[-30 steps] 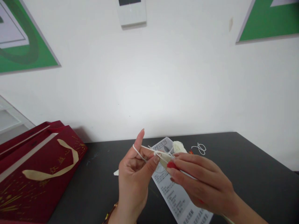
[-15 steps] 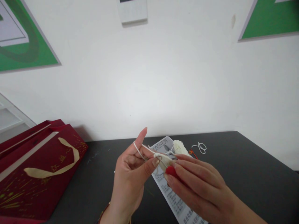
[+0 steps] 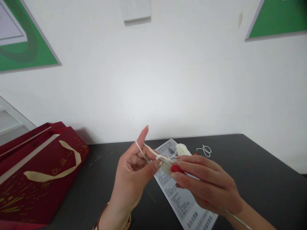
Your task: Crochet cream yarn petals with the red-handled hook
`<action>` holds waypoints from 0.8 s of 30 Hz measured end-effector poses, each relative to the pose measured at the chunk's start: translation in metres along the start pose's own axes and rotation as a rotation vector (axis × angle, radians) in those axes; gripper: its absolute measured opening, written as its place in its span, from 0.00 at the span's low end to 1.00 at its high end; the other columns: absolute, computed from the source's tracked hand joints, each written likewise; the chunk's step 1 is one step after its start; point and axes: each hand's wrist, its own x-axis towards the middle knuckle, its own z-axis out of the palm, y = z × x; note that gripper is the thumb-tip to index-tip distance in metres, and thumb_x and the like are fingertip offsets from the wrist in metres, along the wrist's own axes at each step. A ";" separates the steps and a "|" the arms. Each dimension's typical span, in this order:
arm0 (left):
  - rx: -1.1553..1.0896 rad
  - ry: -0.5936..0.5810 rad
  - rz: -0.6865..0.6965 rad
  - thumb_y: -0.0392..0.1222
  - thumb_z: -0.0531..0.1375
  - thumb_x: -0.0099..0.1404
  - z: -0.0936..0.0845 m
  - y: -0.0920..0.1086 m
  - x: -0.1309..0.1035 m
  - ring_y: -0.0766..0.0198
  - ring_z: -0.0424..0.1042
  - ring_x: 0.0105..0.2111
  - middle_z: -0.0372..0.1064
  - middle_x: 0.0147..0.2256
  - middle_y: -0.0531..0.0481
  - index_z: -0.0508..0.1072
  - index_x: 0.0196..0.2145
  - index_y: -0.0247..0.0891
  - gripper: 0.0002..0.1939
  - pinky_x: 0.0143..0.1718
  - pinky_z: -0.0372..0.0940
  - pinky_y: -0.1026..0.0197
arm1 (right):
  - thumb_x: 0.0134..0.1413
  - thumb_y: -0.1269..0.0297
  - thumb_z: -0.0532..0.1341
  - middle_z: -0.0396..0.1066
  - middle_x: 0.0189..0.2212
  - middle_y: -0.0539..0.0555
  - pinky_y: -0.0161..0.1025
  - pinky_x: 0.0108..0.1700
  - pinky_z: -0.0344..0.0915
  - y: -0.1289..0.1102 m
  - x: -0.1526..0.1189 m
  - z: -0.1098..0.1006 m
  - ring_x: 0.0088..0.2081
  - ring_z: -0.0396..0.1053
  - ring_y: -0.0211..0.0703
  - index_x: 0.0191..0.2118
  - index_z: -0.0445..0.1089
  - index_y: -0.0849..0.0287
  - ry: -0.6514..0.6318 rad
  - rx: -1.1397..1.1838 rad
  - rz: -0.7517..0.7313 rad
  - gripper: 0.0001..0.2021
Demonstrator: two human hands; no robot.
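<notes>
My left hand (image 3: 130, 172) pinches a small white crochet piece (image 3: 166, 164) between thumb and fingers. Its index finger points up, with white yarn (image 3: 150, 148) looped round it and running down to the work. In my right hand (image 3: 208, 182) is a crochet hook (image 3: 177, 168) with a red grip, its thin metal shaft lying at the white stitches. The hook's tip is hidden by the work and the left thumb. A thin pale rod (image 3: 237, 218) shows across the right wrist.
Beneath the hands a printed sheet (image 3: 178, 198) lies on the black table (image 3: 259, 179). A white yarn ball (image 3: 182, 149) sits on the sheet, with a looped white cord (image 3: 206, 150) farther right. Dark red gift bags (image 3: 45, 172) stand at left, against the white wall (image 3: 192, 80).
My right hand has turned, and the hook's red grip sits slightly higher and farther right. The left index finger has shifted a little up and left. The rod across the right wrist now shows.
</notes>
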 end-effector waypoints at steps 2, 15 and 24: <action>-0.055 0.000 -0.074 0.30 0.71 0.53 0.000 0.002 0.002 0.69 0.73 0.29 0.72 0.27 0.55 0.73 0.56 0.46 0.33 0.32 0.68 0.70 | 0.59 0.75 0.62 0.81 0.35 0.56 0.35 0.51 0.75 0.001 -0.002 0.000 0.45 0.77 0.42 0.39 0.77 0.66 -0.011 -0.044 -0.075 0.06; 0.422 -0.013 0.286 0.29 0.64 0.62 -0.003 -0.002 -0.004 0.67 0.73 0.34 0.72 0.30 0.57 0.64 0.62 0.56 0.35 0.43 0.67 0.64 | 0.60 0.76 0.60 0.80 0.36 0.58 0.33 0.48 0.74 -0.025 0.010 -0.007 0.41 0.76 0.40 0.42 0.76 0.68 -0.080 -0.010 0.182 0.08; 0.446 -0.128 0.193 0.30 0.66 0.60 -0.010 0.003 0.002 0.64 0.71 0.32 0.71 0.28 0.56 0.66 0.61 0.55 0.35 0.37 0.66 0.62 | 0.59 0.74 0.63 0.79 0.34 0.56 0.32 0.38 0.76 -0.032 0.020 -0.034 0.36 0.76 0.42 0.44 0.74 0.62 -0.154 0.098 0.366 0.08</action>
